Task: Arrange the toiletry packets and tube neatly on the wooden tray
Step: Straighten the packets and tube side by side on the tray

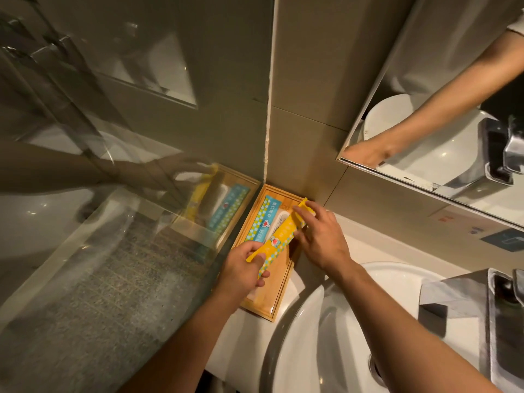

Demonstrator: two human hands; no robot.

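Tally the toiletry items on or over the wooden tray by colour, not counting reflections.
Yellow packet, held in both hands: 1
Blue packet, lying in the wooden tray: 1
White tube, between them: 1
Total: 3

Single head view, steeply downward, close over wooden tray [279, 290], sink corner

Warm, yellowish, fairly dim indoor light; the source itself lies out of frame, perhaps overhead; bright glare spots sit on the white sink [326, 330] and chrome faucet [499, 313]; the glass panel [85, 222] carries hazy reflections; wide-angle bending curves lines at the edges; the near forearms look slightly soft.
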